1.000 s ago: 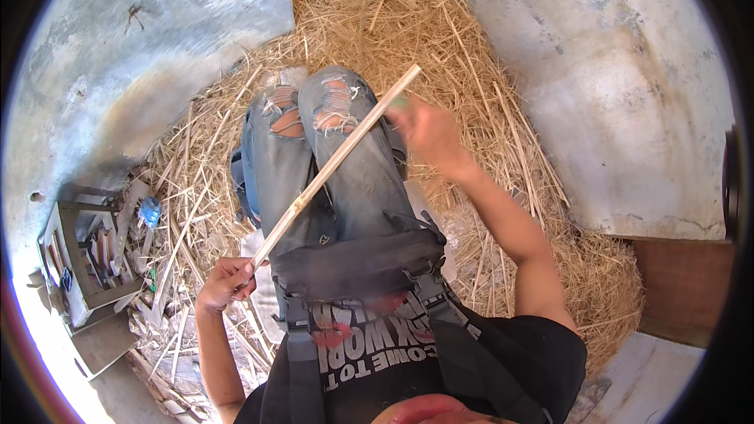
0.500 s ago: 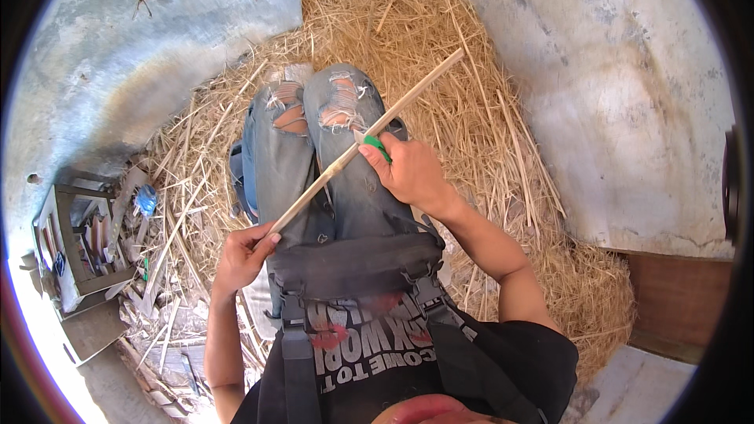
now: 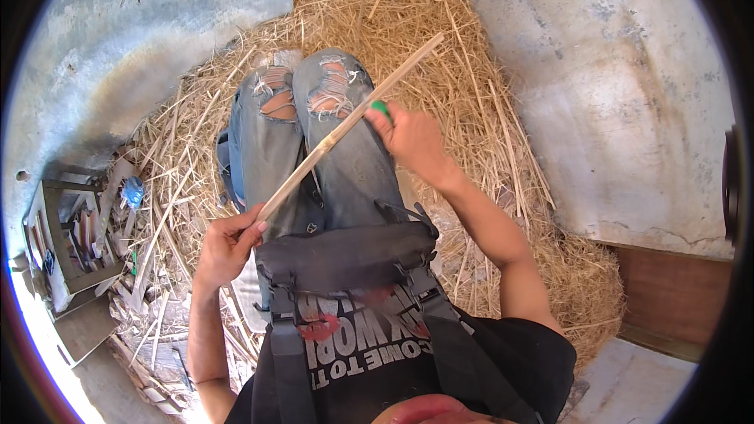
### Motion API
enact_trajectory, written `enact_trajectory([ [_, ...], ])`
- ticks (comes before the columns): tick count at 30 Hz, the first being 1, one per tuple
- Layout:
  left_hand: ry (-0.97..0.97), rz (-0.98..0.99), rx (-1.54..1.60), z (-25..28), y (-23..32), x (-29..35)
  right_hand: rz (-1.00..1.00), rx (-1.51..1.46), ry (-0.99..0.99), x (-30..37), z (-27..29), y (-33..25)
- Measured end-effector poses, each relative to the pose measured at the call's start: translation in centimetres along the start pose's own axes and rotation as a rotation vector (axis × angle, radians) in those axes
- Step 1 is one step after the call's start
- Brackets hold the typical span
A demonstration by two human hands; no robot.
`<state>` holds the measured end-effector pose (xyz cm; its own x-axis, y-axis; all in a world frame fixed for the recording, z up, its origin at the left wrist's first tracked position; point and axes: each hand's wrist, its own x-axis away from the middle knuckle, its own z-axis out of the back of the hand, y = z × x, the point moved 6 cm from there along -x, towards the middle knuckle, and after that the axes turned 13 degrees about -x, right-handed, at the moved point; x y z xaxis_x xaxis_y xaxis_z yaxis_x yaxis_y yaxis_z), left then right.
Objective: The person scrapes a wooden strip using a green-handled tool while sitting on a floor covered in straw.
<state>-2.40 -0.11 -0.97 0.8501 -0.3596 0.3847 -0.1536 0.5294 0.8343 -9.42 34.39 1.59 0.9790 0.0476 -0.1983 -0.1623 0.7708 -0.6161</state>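
Observation:
A long, pale bamboo strip (image 3: 326,143) with a node near its middle slants across my lap, its near end at the left and its far end up to the right. My left hand (image 3: 226,247) pinches the near end between thumb and fingers. Farther up the strip, my right hand (image 3: 418,144) is closed around a green-handled knife (image 3: 380,107), held against or right beside the strip. Fingers cover most of the handle, and the blade cannot be made out now. Beneath the strip are my knees in ripped grey jeans (image 3: 271,149).
Fine straw-like shavings (image 3: 385,0) heap up beyond my knees and along the right. A worn metal sheet (image 3: 613,102) rises at right, another (image 3: 157,39) at left. A wooden crate (image 3: 82,239) holding scraps and a crumpled blue plastic piece (image 3: 133,192) sit at left.
My right hand with the knife has slid up along the bamboo strip toward its far end. The blade, visible before, is now hidden. The left hand keeps its grip; the whole view has shifted slightly.

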Motion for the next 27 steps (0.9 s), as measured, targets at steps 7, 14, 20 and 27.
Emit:
enact_trajectory([
  [7,-0.027,0.011,-0.07,3.1,-1.5,4.4,-0.261,0.118,0.249,-5.6,7.9,12.4],
  [14,-0.02,0.07,-0.005,3.0,-3.6,5.6,-0.352,-0.012,0.333,-3.4,12.8,10.5],
  [20,0.078,-0.046,-0.037,1.3,-1.3,2.4,-0.198,-0.1,-0.039,-0.3,4.0,1.2],
  [27,0.162,-0.103,-0.239,-0.4,3.2,-0.6,-0.115,-0.135,-0.162,1.9,-1.1,-2.4],
])
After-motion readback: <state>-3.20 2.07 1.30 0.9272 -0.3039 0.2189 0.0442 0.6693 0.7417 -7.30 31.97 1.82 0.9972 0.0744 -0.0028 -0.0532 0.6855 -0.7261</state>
